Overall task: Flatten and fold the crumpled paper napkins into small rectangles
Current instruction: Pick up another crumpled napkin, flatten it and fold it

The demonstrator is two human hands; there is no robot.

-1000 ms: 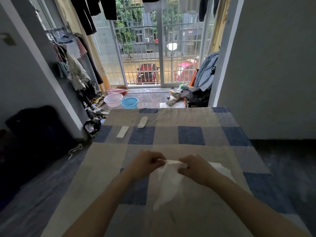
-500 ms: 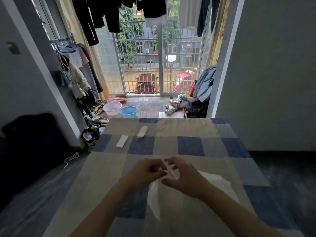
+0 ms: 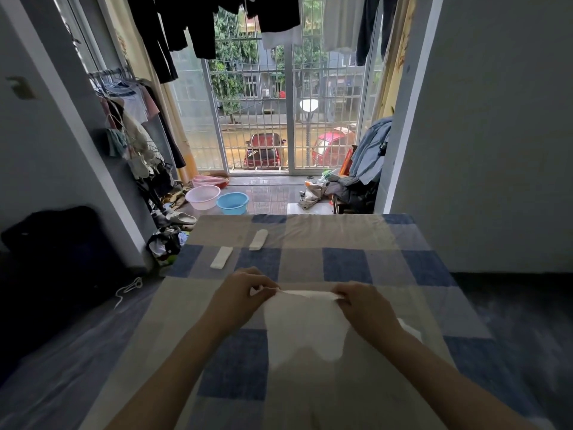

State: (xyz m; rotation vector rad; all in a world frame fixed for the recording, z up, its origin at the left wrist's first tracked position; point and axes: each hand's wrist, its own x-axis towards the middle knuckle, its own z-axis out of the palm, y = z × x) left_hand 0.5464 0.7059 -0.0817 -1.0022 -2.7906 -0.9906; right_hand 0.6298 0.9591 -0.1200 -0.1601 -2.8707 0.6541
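A white paper napkin (image 3: 305, 327) hangs spread between my hands above the checked tablecloth (image 3: 347, 262). My left hand (image 3: 240, 294) pinches its top left corner. My right hand (image 3: 364, 302) pinches its top right corner, and the top edge is pulled taut between them. Another white napkin (image 3: 412, 332) lies on the cloth, partly hidden under my right forearm. Two folded napkin rectangles lie at the far left of the table, one (image 3: 221, 257) nearer and one (image 3: 258, 239) farther back.
The table stands against a grey wall (image 3: 496, 150) on the right. Beyond its far edge are a pink basin (image 3: 203, 197), a blue basin (image 3: 232, 202) and piled clothes. A clothes rack (image 3: 130, 135) and a dark bag (image 3: 52, 243) are on the left.
My hands have moved apart, stretching the napkin from a bunched strip into a wide sheet. The camera has tilted down a little.
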